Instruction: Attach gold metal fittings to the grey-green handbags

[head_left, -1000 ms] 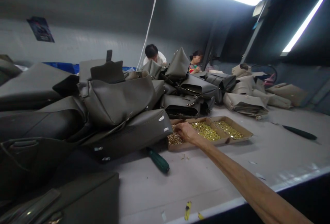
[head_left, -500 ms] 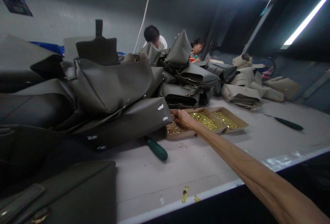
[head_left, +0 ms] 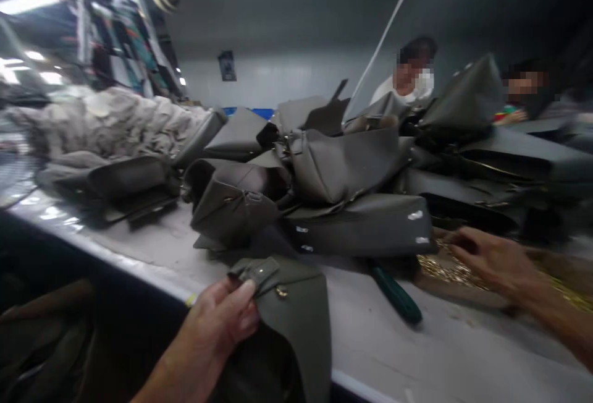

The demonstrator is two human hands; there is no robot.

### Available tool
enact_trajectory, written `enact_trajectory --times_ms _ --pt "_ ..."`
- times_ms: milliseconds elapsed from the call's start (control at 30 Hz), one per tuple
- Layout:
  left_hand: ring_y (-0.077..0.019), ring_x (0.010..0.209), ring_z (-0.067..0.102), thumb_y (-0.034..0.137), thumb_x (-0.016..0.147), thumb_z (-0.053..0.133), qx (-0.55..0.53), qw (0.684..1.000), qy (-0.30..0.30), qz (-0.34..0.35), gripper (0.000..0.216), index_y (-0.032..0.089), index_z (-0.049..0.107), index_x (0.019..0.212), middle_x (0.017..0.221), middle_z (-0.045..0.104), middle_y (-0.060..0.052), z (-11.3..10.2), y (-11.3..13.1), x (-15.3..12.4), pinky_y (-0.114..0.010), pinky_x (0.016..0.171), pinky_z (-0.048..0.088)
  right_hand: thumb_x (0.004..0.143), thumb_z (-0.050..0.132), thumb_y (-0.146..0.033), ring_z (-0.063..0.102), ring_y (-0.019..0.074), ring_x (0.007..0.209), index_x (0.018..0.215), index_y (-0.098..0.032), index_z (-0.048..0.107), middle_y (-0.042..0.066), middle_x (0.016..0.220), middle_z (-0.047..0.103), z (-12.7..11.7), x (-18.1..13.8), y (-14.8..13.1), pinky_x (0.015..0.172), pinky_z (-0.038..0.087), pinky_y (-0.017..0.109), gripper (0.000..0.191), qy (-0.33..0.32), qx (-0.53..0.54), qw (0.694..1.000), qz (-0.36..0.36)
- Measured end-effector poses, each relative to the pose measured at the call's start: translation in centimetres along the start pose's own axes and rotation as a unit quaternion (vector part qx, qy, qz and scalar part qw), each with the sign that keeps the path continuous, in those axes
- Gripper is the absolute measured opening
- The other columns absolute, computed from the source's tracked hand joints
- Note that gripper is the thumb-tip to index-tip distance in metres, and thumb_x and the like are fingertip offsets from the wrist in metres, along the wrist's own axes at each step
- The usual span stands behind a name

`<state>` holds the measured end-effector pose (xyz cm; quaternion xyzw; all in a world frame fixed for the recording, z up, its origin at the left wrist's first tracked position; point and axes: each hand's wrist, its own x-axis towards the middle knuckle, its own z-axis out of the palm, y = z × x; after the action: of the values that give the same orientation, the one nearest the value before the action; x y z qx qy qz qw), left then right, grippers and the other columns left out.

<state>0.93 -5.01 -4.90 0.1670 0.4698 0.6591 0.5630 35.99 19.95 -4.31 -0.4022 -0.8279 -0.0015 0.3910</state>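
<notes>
Gripping a grey bag flap at the table edge, the left hand held firm; the right hand, fingers curled, hovered over gold fittings. Plenty of bags were piled behind, apparently undone.

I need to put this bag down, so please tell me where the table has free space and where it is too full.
Bare table lies near the front edge, right of the held bag and in front of the green handle and the right hand. A narrower strip runs along the left edge before the flat bags. The middle and back are crowded by the bag pile.
</notes>
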Motion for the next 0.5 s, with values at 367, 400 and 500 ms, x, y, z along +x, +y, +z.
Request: enact_trajectory --times_ms 367,400,500 --pt "-0.0038 0.055 0.035 0.028 0.074 0.076 -0.052 0.995 -0.082 0.036 0.024 0.012 0.059 0.079 0.068 0.044 0.003 0.1 -0.4 0.1 -0.017 0.052 0.033 0.087 0.053 -0.023 0.061 0.0152 0.073 0.081 -0.019 0.065 0.002 0.078 0.066 4.2 0.7 -23.4 0.068 0.046 0.023 0.014 -0.172 0.337 0.923 -0.072" --pt "-0.0037 0.055 0.035 0.028 0.075 0.075 -0.059 0.993 -0.09 0.043 0.023 0.012 0.059 0.08 0.068 0.043 0.003 0.1 -0.5 0.2 -0.017 0.052 0.032 0.087 0.053 -0.022 0.061 0.0154 0.074 0.082 -0.018 0.065 0.002 0.078 0.065 5.3 1.0 -24.3 0.068 0.045 0.024 0.014 -0.178 0.353 0.916 -0.069" --pt "-0.0039 0.056 0.034 0.027 0.077 0.073 -0.092 0.989 -0.099 0.063 0.021 0.012 0.06 0.081 0.068 0.04 0.003 -0.1 -0.8 0.6 -0.017 0.053 0.032 0.087 0.055 -0.023 0.059 0.0159 0.074 0.08 -0.017 0.065 0.003 0.078 0.065 8.2 1.2 -25.4 0.069 0.044 0.025 0.014 -0.197 0.375 0.903 -0.064"
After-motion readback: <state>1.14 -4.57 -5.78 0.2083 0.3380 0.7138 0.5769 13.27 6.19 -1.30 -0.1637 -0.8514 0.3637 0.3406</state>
